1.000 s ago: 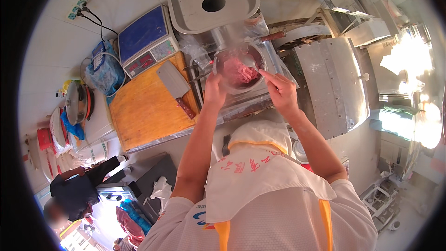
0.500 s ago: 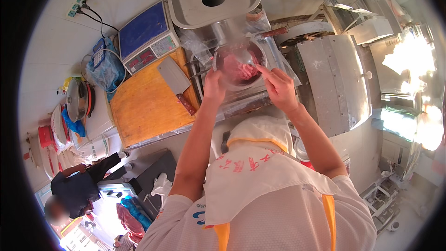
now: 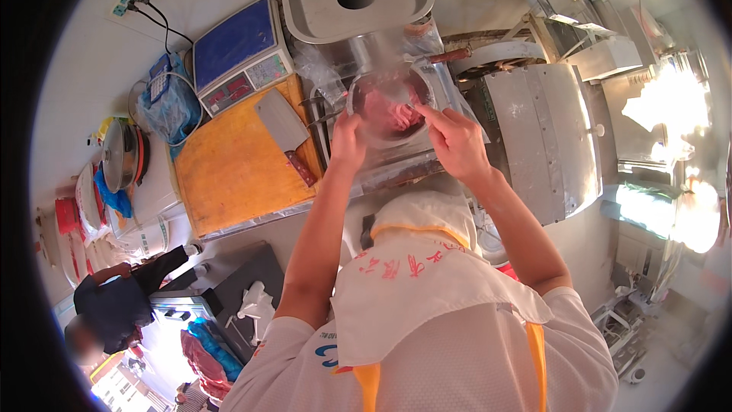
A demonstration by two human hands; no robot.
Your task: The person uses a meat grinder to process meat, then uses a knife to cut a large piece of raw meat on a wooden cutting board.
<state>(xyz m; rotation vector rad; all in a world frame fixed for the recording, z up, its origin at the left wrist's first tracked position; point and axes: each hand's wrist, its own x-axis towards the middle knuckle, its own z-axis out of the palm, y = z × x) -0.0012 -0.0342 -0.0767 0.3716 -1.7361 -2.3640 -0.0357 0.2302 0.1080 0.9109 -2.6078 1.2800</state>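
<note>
A metal bowl [image 3: 431, 85] of pink-red ground meat [image 3: 400, 115] sits beneath the outlet of a steel meat grinder [image 3: 366, 27]. My left hand [image 3: 348, 143] grips the bowl's left rim, fingers closed around its side. At the right rim, my right hand [image 3: 460, 145] has its fingers curled, with the forefinger reaching over the meat. A pale blurred patch covers the middle of the bowl, so I cannot make out what the right fingers hold, if anything.
Left of the bowl, a cleaver [image 3: 283, 121] lies on a wooden cutting board [image 3: 229, 175]. Behind it stands a blue-topped scale [image 3: 238, 38]. A grey metal machine [image 3: 526, 137] is on the right. A person in dark clothes [image 3: 114, 305] is at the far lower left.
The whole view has shifted slightly. My right forefinger has moved a little left over the bowl, while my left hand keeps its grip on the rim.
</note>
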